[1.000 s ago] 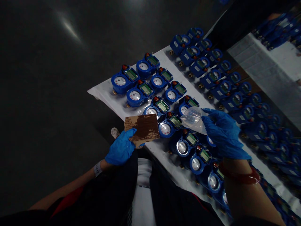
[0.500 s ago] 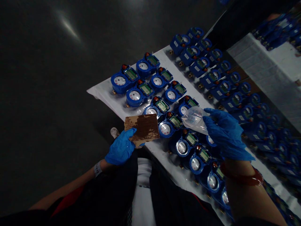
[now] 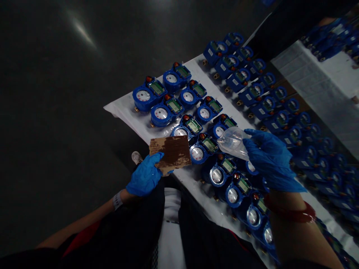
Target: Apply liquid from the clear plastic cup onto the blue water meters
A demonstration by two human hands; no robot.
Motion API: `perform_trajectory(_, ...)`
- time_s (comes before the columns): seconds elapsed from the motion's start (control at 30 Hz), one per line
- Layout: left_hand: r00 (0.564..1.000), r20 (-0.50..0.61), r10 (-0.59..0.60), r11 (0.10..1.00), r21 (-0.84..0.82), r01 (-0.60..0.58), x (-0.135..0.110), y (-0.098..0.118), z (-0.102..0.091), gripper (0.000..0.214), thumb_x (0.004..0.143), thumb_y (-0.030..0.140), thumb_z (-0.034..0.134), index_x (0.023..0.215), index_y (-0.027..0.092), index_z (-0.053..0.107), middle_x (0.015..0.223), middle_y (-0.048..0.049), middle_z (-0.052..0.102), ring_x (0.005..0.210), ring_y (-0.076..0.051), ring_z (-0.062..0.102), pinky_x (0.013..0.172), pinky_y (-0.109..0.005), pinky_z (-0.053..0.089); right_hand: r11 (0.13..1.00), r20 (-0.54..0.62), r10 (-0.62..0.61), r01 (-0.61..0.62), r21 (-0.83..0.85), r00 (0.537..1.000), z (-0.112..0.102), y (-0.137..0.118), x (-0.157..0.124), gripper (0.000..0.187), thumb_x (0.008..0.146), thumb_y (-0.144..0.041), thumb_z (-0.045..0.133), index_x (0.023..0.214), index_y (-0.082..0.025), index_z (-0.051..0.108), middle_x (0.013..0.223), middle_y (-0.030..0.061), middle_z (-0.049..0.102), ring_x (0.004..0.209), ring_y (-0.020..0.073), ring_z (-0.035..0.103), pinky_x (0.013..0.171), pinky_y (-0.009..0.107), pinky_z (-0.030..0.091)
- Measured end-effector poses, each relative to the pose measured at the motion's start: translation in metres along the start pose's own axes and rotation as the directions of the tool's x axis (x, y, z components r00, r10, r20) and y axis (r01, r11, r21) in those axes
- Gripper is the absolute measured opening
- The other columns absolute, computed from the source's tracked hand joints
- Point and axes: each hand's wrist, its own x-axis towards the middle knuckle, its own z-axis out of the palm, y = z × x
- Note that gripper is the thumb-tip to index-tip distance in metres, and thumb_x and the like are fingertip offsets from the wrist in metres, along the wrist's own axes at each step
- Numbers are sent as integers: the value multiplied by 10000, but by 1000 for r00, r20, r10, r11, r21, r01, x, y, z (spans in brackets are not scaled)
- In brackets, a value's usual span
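Observation:
My left hand (image 3: 146,175), in a blue glove, grips a piece of brown cardboard (image 3: 175,152) with a dark, wet-looking stain across its top. The cardboard is in front of the table's near edge, partly covering a blue water meter (image 3: 181,131). In my right hand (image 3: 269,158), also gloved in blue, is a clear plastic cup (image 3: 233,142), tilted with its rounded end to the left. It is over the meters, close to one water meter (image 3: 219,130). Each meter has a white dial, a green circuit board with a display, and an amber blob at the corner.
Rows of blue water meters (image 3: 249,93) with brass fittings stand on the white-covered table (image 3: 123,106). Beyond it, another white surface (image 3: 333,74) carries more meters at the upper right. A person in dark clothing (image 3: 272,33) is at the far side. Dark floor (image 3: 70,112) lies to the left.
Almost nothing differs. Both hands, with the cardboard and the plastic cup, appear shifted very slightly to the right; the grips are the same.

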Motion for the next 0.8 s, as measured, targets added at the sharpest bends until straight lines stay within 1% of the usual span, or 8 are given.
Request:
perform_trajectory(0.07, 1000, -4, 7, 1000, 28, -6, 0, 0, 0, 568, 841, 287, 862, 1382, 316, 687, 1304, -70, 802, 1186, -436, 769, 1088, -734, 624, 1000, 0, 7, -7, -13, 1000, 0, 1, 0, 298, 824, -452, 560, 952, -277, 764, 1287, 94, 799, 1201, 378, 741, 1034, 631, 580)
perform_trajectory(0.17, 1000, -5, 18, 998, 59, -18, 1, -2, 0, 529, 865, 275, 830, 1375, 310, 692, 1254, -76, 814, 1130, -419, 789, 1045, -720, 652, 1000, 2, 12, -12, -19, 1000, 0, 2, 0, 394, 829, -457, 565, 1102, -285, 791, 1269, 93, 803, 1206, 379, 739, 1044, 634, 576)
perform_trajectory(0.23, 1000, -10, 29, 997, 73, -28, 1, -5, 2, 532, 863, 285, 834, 1374, 306, 689, 1292, -86, 804, 1154, -425, 782, 1056, -723, 644, 1000, -1, -4, 4, -12, 1000, 1, 3, 0, 428, 839, -465, 558, 1151, -286, 789, 1262, 97, 805, 1199, 377, 740, 1041, 640, 578)
perform_trajectory(0.33, 999, -25, 45, 995, 90, -42, 2, -7, 3, 575, 832, 311, 866, 1376, 303, 680, 1362, -98, 778, 1231, -455, 751, 1095, -748, 612, 999, 1, -39, 39, -16, 999, 2, 5, 1, 345, 846, -460, 548, 1022, -272, 778, 1275, 105, 800, 1202, 375, 739, 1031, 646, 583)
perform_trajectory(0.43, 998, -30, 53, 994, 97, -50, 2, -7, 4, 575, 824, 315, 866, 1369, 296, 682, 1352, -105, 780, 1227, -467, 752, 1087, -756, 613, 998, 3, -59, 59, -12, 998, 2, 6, 3, 287, 845, -452, 547, 925, -264, 750, 1271, 108, 799, 1200, 370, 738, 1028, 643, 589)
perform_trajectory(0.5, 998, -33, 51, 994, 98, -47, 2, -6, 4, 554, 832, 310, 852, 1360, 296, 686, 1339, -104, 785, 1209, -467, 760, 1077, -754, 620, 998, 3, -61, 61, -12, 998, 1, 7, 3, 301, 848, -452, 548, 950, -265, 760, 1272, 109, 798, 1199, 367, 737, 1034, 644, 587)
perform_trajectory(0.67, 998, -44, 33, 995, 94, -28, 1, -3, 4, 551, 832, 318, 855, 1358, 301, 692, 1350, -91, 784, 1220, -469, 755, 1089, -753, 615, 999, 21, -31, 32, -14, 999, -1, 6, 2, 414, 856, -464, 551, 1137, -274, 789, 1260, 110, 800, 1192, 369, 735, 1037, 649, 583)
perform_trajectory(0.8, 999, -37, 23, 997, 79, -20, 0, -4, 4, 558, 846, 325, 852, 1376, 312, 678, 1329, -77, 791, 1205, -449, 762, 1091, -736, 623, 999, -6, -38, 37, -9, 999, 1, 5, 2, 325, 855, -448, 566, 1026, -279, 785, 1249, 96, 804, 1174, 357, 738, 1038, 634, 583)
